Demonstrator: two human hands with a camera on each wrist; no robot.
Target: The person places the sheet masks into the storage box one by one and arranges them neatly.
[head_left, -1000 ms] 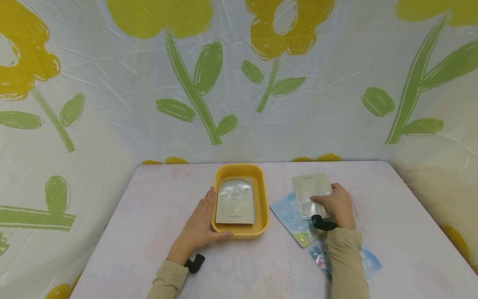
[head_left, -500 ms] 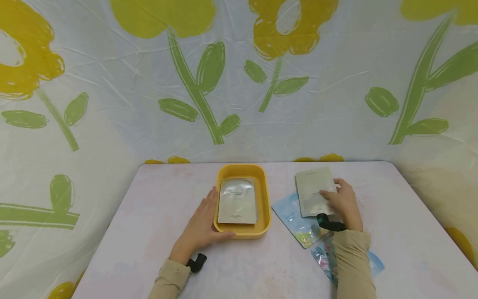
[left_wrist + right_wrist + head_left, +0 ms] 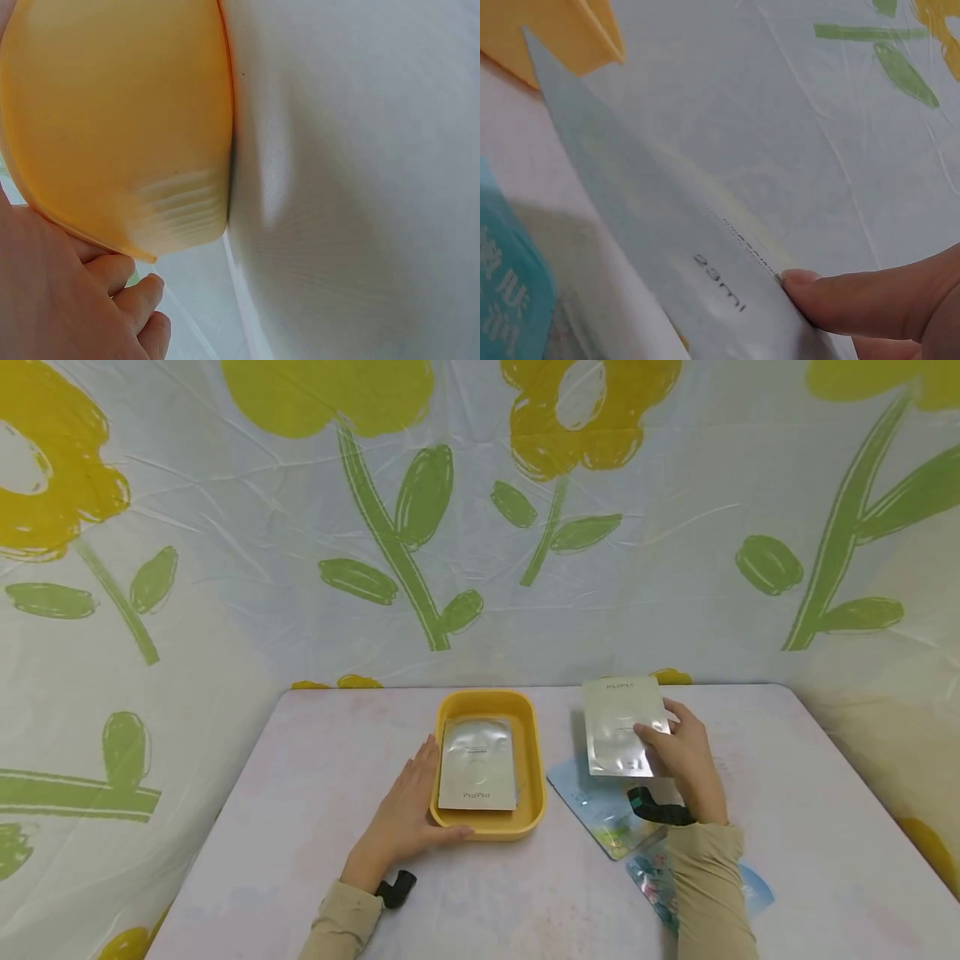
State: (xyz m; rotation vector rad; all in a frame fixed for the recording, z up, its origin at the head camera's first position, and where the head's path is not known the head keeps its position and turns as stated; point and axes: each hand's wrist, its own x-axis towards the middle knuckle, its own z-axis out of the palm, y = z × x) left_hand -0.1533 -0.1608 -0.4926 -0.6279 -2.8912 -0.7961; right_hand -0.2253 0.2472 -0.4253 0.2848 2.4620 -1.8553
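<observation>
My right hand (image 3: 688,760) pinches a silvery sheet mask packet (image 3: 618,727), thumb on its face and fingers behind its right edge. The packet is raised at a tilt above the table; "23ml" shows on the packet (image 3: 712,277) in the right wrist view. Against the left side of a yellow tray (image 3: 537,768) lies my left hand (image 3: 405,810), fingers straight along the side and thumb at the near rim. A matching silver packet (image 3: 477,764) lies flat in the tray. Below the raised packet is a blue packet (image 3: 600,806), partly covered.
Another blue packet (image 3: 656,877) with a floral print lies nearer, partly hidden under the right sleeve (image 3: 708,885). All stand on a pale table (image 3: 300,777). A flower-printed sheet (image 3: 637,602) hangs behind and at both sides.
The right hand has lifted the silver packet up off the blue one and tilted it more upright, bringing it slightly toward the back. The left hand has stayed at the tray.
</observation>
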